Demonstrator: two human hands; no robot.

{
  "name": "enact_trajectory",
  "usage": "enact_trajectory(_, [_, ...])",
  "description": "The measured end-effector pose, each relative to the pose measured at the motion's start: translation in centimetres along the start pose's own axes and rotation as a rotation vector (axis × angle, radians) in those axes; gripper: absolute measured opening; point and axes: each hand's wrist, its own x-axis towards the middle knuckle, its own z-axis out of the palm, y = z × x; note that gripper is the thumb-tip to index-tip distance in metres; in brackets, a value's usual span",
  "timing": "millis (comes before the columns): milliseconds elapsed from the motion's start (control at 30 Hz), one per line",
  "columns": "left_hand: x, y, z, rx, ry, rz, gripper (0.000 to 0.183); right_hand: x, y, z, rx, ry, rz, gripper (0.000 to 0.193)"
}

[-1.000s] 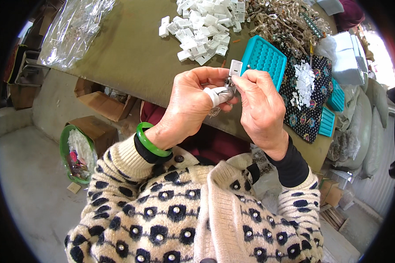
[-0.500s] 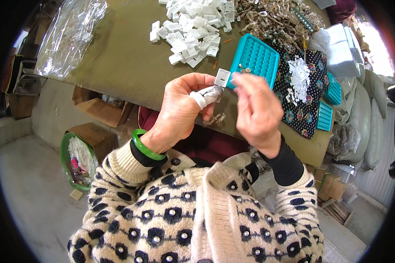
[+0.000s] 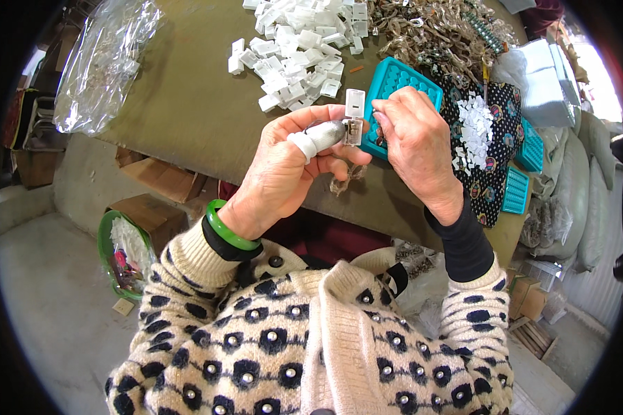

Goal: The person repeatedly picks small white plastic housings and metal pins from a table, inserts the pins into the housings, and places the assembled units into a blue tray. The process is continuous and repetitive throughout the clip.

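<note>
My left hand (image 3: 273,162) grips a small hinged plastic box (image 3: 354,104) between thumb and fingers, its white lid raised and its clear lower half holding a small brownish part. The thumb wears a white wrap with a grey tip. A scrap of crumpled clear brownish wrapping (image 3: 345,181) hangs beneath those fingers. My right hand (image 3: 422,142) is over the near part of a teal tray (image 3: 376,84) with rows of hollows, thumb and forefinger pinched together. A tiny dark bit shows by the fingertips, too small to name.
A heap of white plastic boxes (image 3: 301,59) lies beyond my hands, with a tangled brownish pile (image 3: 429,34) to its right. White chips (image 3: 475,128) rest on patterned dark cloth (image 3: 509,111). A clear plastic bag (image 3: 107,69) lies far left; a green basket (image 3: 104,242) stands on the floor.
The box has turned in my left hand, so its lid now stands upright and its inside shows. My right hand has shifted slightly up and right over the tray, fingers drawn into a pinch.
</note>
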Motion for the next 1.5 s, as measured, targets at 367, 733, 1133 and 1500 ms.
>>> enact_trajectory(367, [0.2, -0.1, -0.1, -0.048, -0.03, -0.031, 0.032, 1.2, -0.1, -0.1, 0.093, -0.131, 0.264, 0.01])
enact_trajectory(733, [0.1, -0.2, -0.3, -0.109, 0.002, -0.046, 0.028, 1.7, 0.4, -0.1, 0.108, -0.126, 0.1, 0.008])
enact_trajectory(1133, [-0.2, -0.1, -0.5, -0.195, 0.023, -0.047, 0.027, 1.5, -1.2, -0.3, 0.259, 0.067, 0.106, 0.016])
enact_trajectory(1500, [-0.7, -0.3, -0.1, -0.179, 0.064, 0.001, 0.025, -0.1, -5.2, 0.6, 0.323, 0.338, 0.052, 0.016])
